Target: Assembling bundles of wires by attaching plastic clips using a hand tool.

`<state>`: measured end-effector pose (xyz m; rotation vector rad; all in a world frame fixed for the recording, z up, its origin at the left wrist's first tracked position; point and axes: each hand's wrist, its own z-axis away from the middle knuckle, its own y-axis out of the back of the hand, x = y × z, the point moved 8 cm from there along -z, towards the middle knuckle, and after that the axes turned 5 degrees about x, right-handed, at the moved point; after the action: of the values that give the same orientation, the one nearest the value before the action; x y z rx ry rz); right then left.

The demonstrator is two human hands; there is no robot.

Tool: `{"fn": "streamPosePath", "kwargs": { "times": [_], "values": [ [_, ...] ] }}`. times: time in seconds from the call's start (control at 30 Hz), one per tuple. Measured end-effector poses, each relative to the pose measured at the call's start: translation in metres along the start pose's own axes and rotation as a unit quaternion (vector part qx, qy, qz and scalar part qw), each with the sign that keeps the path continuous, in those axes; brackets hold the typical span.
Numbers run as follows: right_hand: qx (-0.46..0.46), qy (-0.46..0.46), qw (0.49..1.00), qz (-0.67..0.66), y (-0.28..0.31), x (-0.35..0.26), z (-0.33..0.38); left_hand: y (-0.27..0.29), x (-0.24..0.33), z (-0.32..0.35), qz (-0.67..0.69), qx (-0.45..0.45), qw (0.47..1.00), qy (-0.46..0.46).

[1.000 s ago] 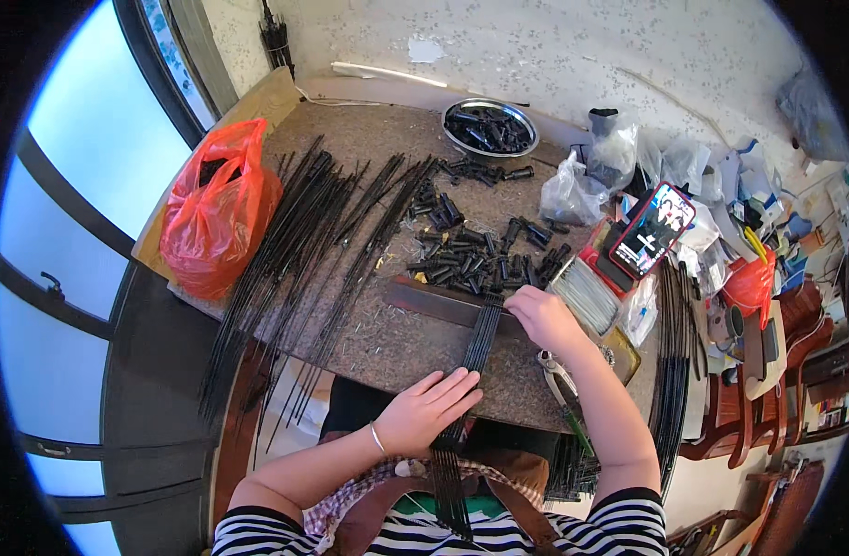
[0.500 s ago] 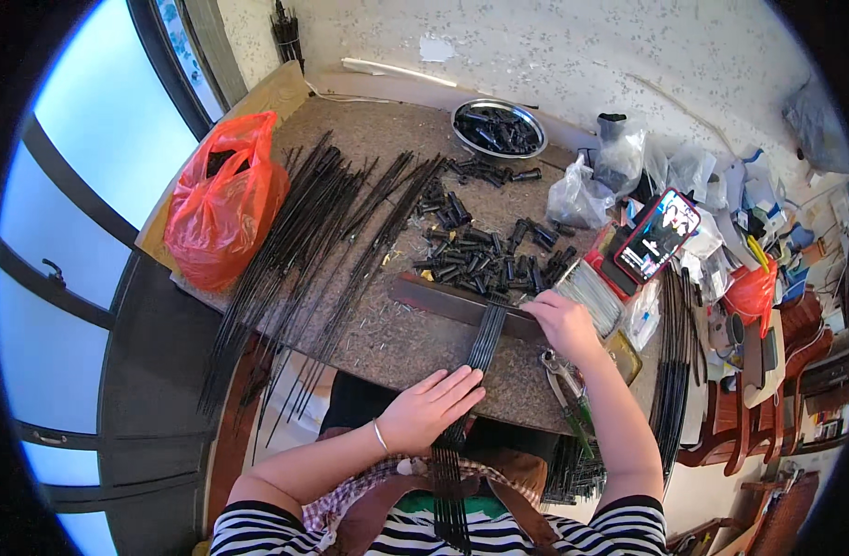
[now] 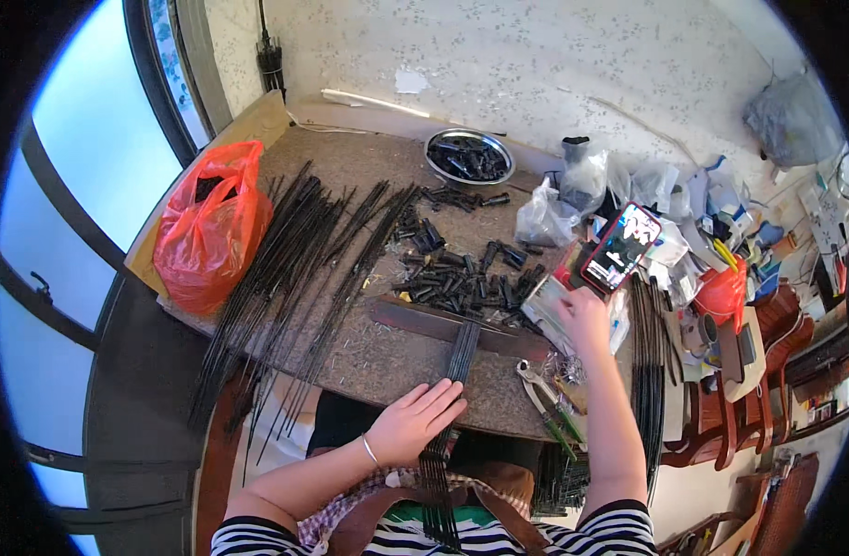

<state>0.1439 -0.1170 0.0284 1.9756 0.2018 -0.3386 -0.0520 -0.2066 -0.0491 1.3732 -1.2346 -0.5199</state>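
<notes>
My left hand (image 3: 417,422) lies flat with its fingers stretched out, pressing on a bundle of thin black rods (image 3: 462,352). The rods' far ends rest against a long dark bar (image 3: 411,316) on the table, and their near ends run down over my lap. My right hand (image 3: 584,320) is over a pack of thin whitish sticks (image 3: 543,304), just below a propped-up phone (image 3: 621,248). Its fingers are curled together; whatever they pinch is hidden. Pliers with green handles (image 3: 547,403) lie at the table's near edge, left of my right forearm.
Black tubular parts (image 3: 466,278) are heaped beyond the bar, with more in a metal bowl (image 3: 471,157). Loose black rods (image 3: 290,250) overhang the table's left side beside a red plastic bag (image 3: 207,236). Clear bags (image 3: 547,218) and clutter crowd the right; more rods (image 3: 647,361) stand there.
My right hand has left the bar and the far end of the rods and moved right and away, to the pack of sticks. My left hand stays on the rods. The view has shifted slightly.
</notes>
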Motion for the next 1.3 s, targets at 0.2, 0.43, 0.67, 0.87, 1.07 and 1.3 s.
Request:
{"fn": "streamPosePath", "kwargs": {
  "times": [0.2,0.43,0.67,0.87,1.07,1.3],
  "values": [
    [-0.061,0.052,0.996,0.029,-0.010,0.014,0.021,-0.008,0.012,0.012,-0.038,0.011,0.999,-0.002],
    [-0.034,0.098,0.995,0.003,-0.025,-0.021,0.016,-0.012,0.006,0.005,-0.077,0.036,0.996,-0.020],
    [-0.107,0.125,0.985,-0.056,-0.066,-0.038,0.026,-0.017,-0.004,-0.002,-0.065,0.030,0.997,-0.003],
    [-0.104,0.132,0.983,-0.070,-0.070,-0.036,0.021,-0.020,-0.009,-0.009,-0.055,0.028,0.998,0.008],
    [-0.087,0.119,0.984,-0.101,-0.071,-0.037,0.018,-0.022,-0.010,-0.009,-0.059,0.029,0.998,0.004],
    [-0.158,0.147,0.974,-0.070,-0.080,-0.046,0.012,-0.019,-0.009,-0.002,-0.046,0.022,0.999,0.007]
  ]
}}
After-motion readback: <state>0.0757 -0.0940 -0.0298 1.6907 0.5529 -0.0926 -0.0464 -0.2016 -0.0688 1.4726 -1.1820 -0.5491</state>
